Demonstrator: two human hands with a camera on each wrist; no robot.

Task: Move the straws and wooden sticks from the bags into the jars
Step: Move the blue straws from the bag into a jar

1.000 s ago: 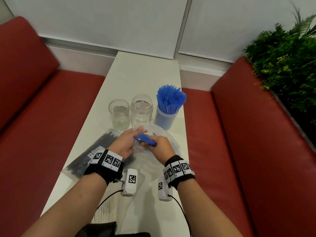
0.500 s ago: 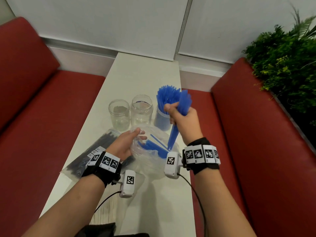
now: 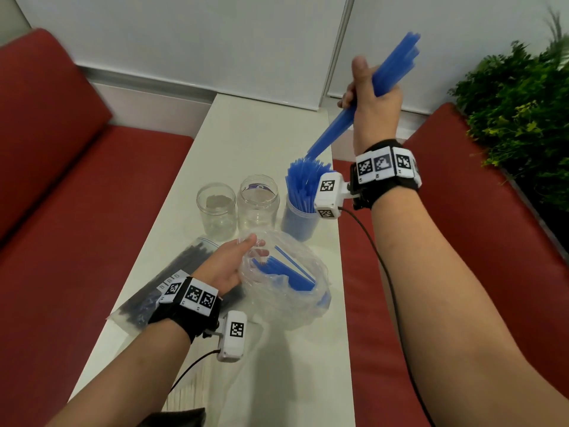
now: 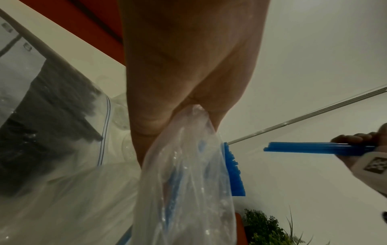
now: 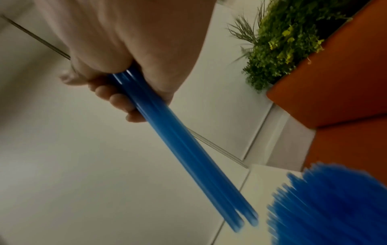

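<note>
Head view, right hand: your right hand (image 3: 374,97) is raised above the white bench (image 3: 255,131), its grip closed round a bundle of blue plastic straws (image 3: 391,69).
Head view, bundle: it slants down to your left, and its lower ends sit just above the round jar packed with blue straws (image 3: 300,208) at the bench's right edge.
Head view, left hand: your left hand (image 3: 228,266) pinches the rim of the crumpled clear plastic bag (image 3: 286,303), holding the mouth open; a few loose blue straws (image 3: 289,269) lie inside.
Head view, jars: two empty clear glass jars (image 3: 217,211) (image 3: 258,204) stand side by side to the left of the full one.
Head view, second bag: a clear zip bag of dark sticks (image 3: 172,285) lies flat under your left wrist.
Head view, surroundings: red cushioned seats (image 3: 77,192) flank the bench, and a green leafy plant (image 3: 517,97) stands at the far right.

Left wrist view, grip: thumb and fingers squeeze a fold of the clear bag (image 4: 184,165), with blue straws showing through the film.
Left wrist view, beyond: your right hand (image 4: 356,140) holds the bundle (image 4: 314,148) off to the right; the dark sticks (image 4: 48,116) lie to the left.

Right wrist view, grip: fingers (image 5: 117,99) curl round the bundle (image 5: 178,136), which is blurred.
Right wrist view, jar: its straw tops (image 5: 330,203) show just beside the bundle's lower ends.
</note>
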